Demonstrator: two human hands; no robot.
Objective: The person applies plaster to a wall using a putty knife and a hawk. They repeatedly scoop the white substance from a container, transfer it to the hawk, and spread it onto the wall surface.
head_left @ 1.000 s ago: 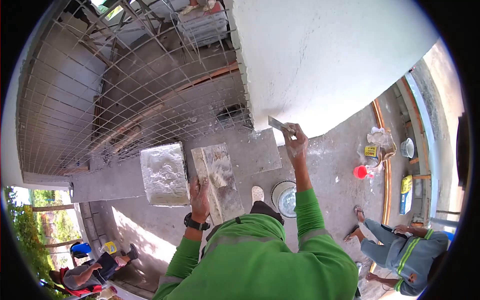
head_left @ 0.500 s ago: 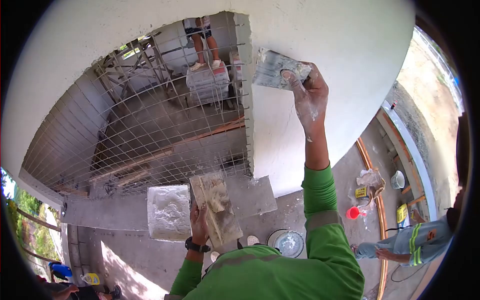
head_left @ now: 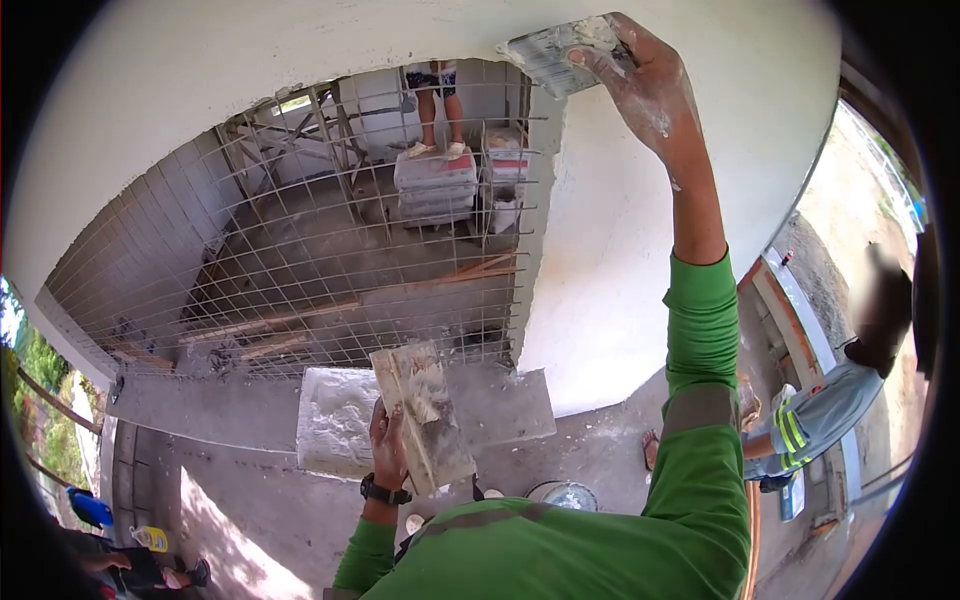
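Moved: right hand (head_left: 655, 85) is higher now, gripping flat trowel (head_left: 555, 50) against wall (head_left: 620, 250).
Wall: white, rough plaster.
Board (head_left: 422, 415): smeared, clasped by left hand (head_left: 388, 440).
Opening: thin wire mesh (head_left: 300, 230).

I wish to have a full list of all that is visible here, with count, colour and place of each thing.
scraper: one, grey, plaster-smeared, on the wall at top
wall: one, white, centre and right
wire mesh: one, grey, over the opening at left
board: one, brownish, plaster-smeared, low centre
plaster slab: one, whitish, left of the board
stacked blocks: several, pale, behind the mesh
bucket: one, grey, bottom centre
co-worker: one, grey clothes with bright stripes, right
left hand: one, holds the board
right hand: one, plaster-dusted, holds the scraper
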